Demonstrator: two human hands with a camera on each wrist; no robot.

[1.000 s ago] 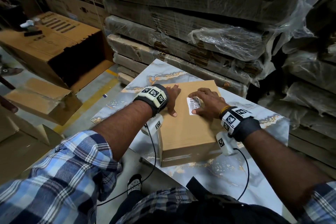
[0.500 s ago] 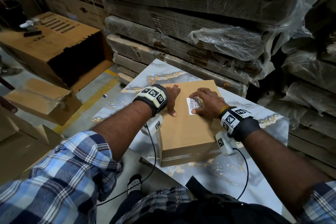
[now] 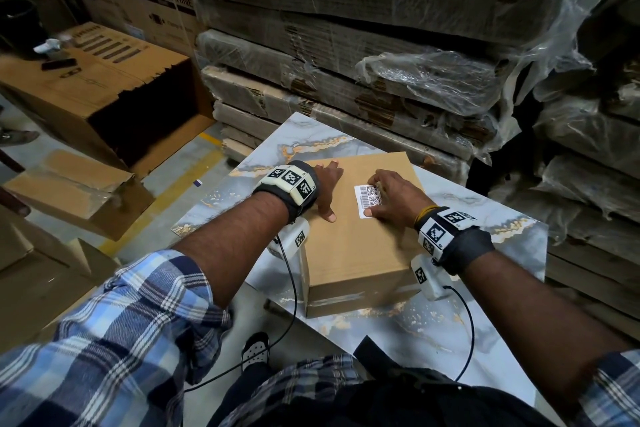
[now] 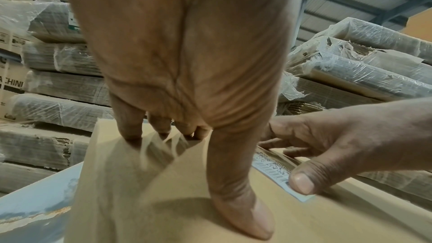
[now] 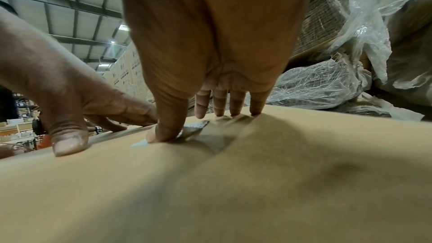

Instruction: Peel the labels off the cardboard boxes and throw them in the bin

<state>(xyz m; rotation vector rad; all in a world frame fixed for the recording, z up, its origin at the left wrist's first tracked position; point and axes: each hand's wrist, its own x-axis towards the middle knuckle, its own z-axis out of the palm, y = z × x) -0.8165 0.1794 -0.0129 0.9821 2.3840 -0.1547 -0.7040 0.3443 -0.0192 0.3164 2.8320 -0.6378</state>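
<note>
From the head camera, a closed cardboard box (image 3: 360, 236) sits on a marble-patterned table (image 3: 485, 322), with a white barcode label (image 3: 367, 199) stuck on the far right part of its top face. The left hand (image 3: 327, 189) lies flat on the box's left side, fingers straight and pressing down, gripping nothing. The right hand (image 3: 393, 199) rests on the box just right of the label, its thumb on the label's near corner and its fingertips at the far edge. Behind the table stand stacks of plastic-wrapped flat cartons (image 3: 381, 80); an open carton (image 3: 104, 94) sits on the floor to the left. In the left wrist view, the left hand (image 4: 187, 80) spreads its fingertips and thumb on the box top (image 4: 163, 200), while the right hand's thumb (image 4: 304, 180) presses the label (image 4: 271, 168). In the right wrist view, the right hand (image 5: 210, 62) has its thumb on the label (image 5: 194, 130), whose edge looks slightly lifted beneath the extended fingers; whether it is actually pinched cannot be told.
</note>
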